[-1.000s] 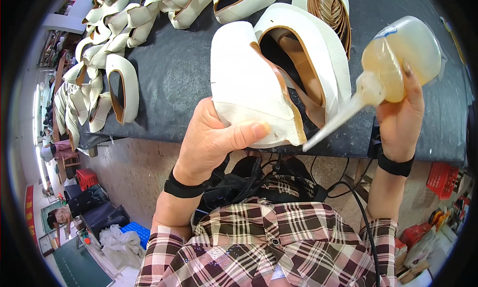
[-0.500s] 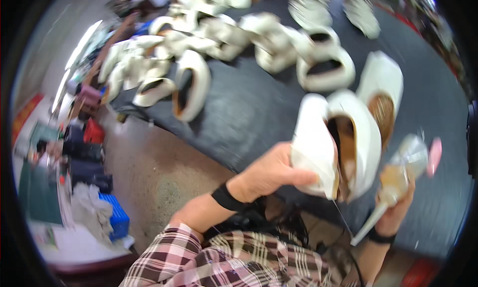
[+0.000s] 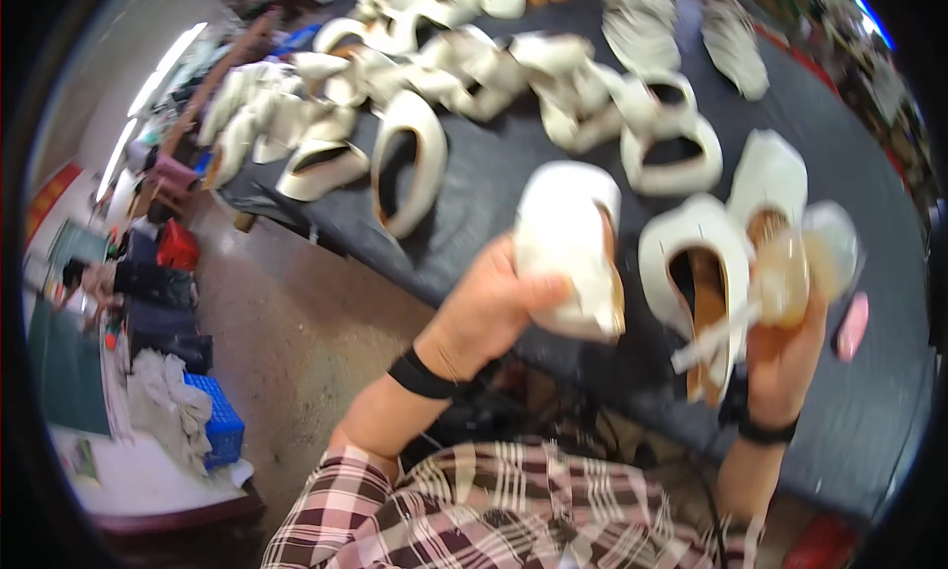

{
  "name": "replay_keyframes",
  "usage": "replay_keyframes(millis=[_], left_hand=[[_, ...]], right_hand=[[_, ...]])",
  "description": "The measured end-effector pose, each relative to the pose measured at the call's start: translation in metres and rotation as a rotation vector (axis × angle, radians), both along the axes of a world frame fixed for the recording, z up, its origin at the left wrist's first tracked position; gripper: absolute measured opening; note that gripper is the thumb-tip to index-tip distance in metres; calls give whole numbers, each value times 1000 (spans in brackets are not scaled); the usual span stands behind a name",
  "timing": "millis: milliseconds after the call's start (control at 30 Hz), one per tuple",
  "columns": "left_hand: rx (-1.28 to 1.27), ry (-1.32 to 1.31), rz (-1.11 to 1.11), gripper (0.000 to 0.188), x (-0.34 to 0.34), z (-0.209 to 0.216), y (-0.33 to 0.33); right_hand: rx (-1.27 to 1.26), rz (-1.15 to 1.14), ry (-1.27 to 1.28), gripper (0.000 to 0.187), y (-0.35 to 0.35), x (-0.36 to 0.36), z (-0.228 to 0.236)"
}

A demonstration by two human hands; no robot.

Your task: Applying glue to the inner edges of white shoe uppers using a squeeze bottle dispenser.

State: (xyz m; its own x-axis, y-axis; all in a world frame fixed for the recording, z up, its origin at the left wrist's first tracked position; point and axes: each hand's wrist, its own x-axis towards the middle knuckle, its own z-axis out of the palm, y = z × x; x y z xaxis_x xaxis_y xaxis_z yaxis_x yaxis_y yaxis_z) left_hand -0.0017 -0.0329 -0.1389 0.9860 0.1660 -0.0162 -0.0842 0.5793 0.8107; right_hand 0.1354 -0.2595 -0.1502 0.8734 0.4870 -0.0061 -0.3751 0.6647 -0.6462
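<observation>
Black worktable [image 3: 474, 189], shoe uppers [image 3: 474, 70] piled 11 o'clock. Left hand [image 3: 484, 297] pinches 1 white upper [image 3: 565, 235] mid-view, now parted from neighbouring upper [image 3: 711, 231] at 3 o'clock, so handled alone. Right hand [image 3: 785, 362] grips squeeze bottle [image 3: 790, 273].

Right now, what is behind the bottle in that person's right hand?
Beyond the bottle in the right hand, one white shoe piece shows past the spout and another white shoe piece further right. Whatever the bottle and hand cover there cannot be seen.

Blue crate [image 3: 212, 421], red stool [image 3: 179, 245], pink object [image 3: 852, 327]
</observation>
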Motion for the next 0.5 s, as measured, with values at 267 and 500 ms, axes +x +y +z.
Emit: replay_keyframes(millis=[267, 500], left_hand=[[97, 41, -42, 49, 23, -13, 1], [112, 32, -102, 47, 9, 1, -10]], right_hand=[[-113, -198, -69, 36, 5, 5, 9], [-196, -142, -67, 25, 9, -9, 10]])
